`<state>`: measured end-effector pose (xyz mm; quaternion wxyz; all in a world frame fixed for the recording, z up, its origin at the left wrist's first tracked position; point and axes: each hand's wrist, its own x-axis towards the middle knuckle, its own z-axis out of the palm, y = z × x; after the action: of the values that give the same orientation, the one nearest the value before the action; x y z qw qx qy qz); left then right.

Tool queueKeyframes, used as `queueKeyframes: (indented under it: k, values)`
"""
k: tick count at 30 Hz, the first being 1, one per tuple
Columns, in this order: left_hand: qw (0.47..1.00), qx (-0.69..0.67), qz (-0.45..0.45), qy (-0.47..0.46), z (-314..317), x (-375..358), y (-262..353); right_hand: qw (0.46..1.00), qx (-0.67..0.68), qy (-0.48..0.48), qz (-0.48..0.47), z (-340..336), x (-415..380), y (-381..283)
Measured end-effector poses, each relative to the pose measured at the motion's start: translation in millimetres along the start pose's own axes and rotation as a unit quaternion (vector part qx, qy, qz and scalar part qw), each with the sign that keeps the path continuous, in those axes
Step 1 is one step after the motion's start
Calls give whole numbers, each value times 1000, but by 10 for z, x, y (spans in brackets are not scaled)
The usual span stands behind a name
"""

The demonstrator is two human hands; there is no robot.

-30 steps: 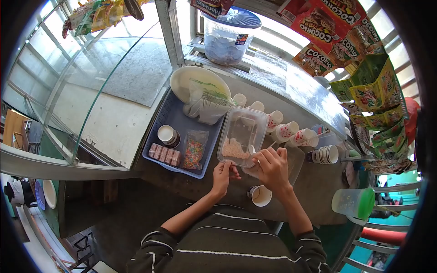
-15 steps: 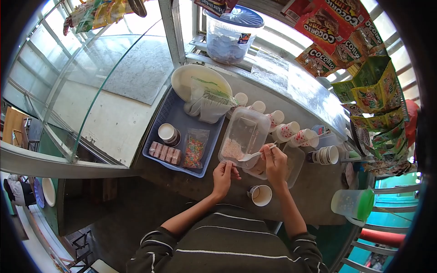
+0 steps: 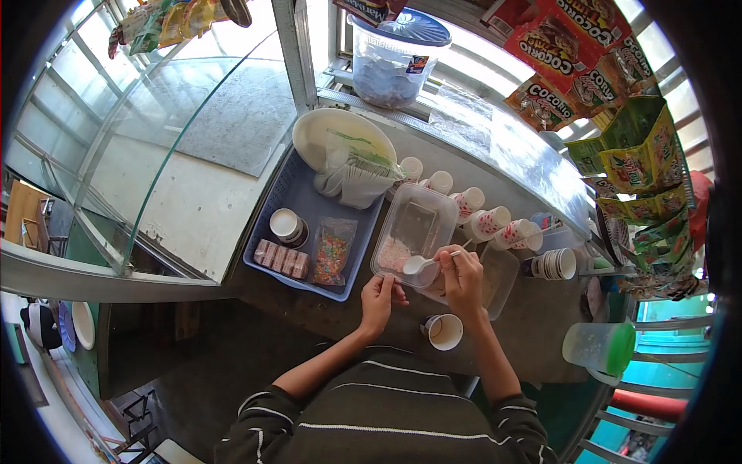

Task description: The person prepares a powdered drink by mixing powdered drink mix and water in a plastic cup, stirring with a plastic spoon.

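Note:
My right hand (image 3: 462, 282) is closed around the handle of a white plastic spoon (image 3: 416, 264). The spoon's bowl is over the near end of a clear plastic container (image 3: 423, 216), beside a small heap of pale pink bits (image 3: 393, 254) inside it. Fingers of my left hand (image 3: 377, 303) pinch the container's near left rim. Below my right hand, an open paper cup (image 3: 445, 332) stands near the counter's front. A second clear container (image 3: 501, 282) lies partly hidden behind my right hand.
At left, a blue basket (image 3: 255, 232) holds a lidded cup, pink packs, a bag of colored candies and bagged spoons. Several upturned paper cups (image 3: 487, 223) line the back. To the right are stacked cups (image 3: 558, 264) and a green-lidded pitcher (image 3: 595, 346). Snack packets (image 3: 568, 46) hang above.
My right hand has turned slightly, and the spoon's bowl now faces up more, close to the pink bits. My left hand keeps its place on the container's rim.

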<state>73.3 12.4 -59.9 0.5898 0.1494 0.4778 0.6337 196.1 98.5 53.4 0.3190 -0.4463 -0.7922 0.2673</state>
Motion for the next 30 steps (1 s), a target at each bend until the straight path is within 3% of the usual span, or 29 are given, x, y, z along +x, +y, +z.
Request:
queueKeyframes:
  k: [3, 6, 8, 11, 12, 14, 15, 17, 20, 23, 27, 29, 30]
  values:
    - [1000, 7, 0, -1, -24, -6, 25, 999, 11, -2, -32, -50, -13, 147]
    - [1000, 11, 4, -4, -44, -5, 51, 997, 76, -27, -2, 6, -166, 342]
    - [1000, 15, 5, -6, -51, -10, 63, 963, 245, -20, 108, 90, -246, 316]
    - [999, 44, 5, -20, -30, -1, 63, 956, 238, -39, 170, 98, -270, 201]
    - [999, 41, 7, -14, -24, 6, 64, 956, 238, -37, 170, 86, -268, 204]
    - [999, 39, 9, -12, -15, 17, 74, 987, 152, 2, 46, 45, -229, 222]
    - [999, 40, 8, -7, -17, 19, 87, 987, 151, 4, 47, 6, -191, 203]
    - [999, 41, 6, -2, -13, 21, 101, 996, 35, -42, -69, -69, -118, 141]
    - [999, 34, 8, -6, -12, 34, 126, 995, 98, 2, 8, -21, -153, 217]
    - [999, 29, 11, -18, -20, 29, 132, 995, 75, -45, -43, 3, -148, 244]
    - [999, 32, 23, -2, -65, 48, 109, 996, 68, -27, -48, -65, -205, 354]
    - [999, 25, 26, 3, -78, 47, 114, 982, 174, 18, 71, -93, -257, 534]
    - [999, 24, 28, 8, -74, 42, 132, 978, 194, 27, 66, -89, -267, 572]
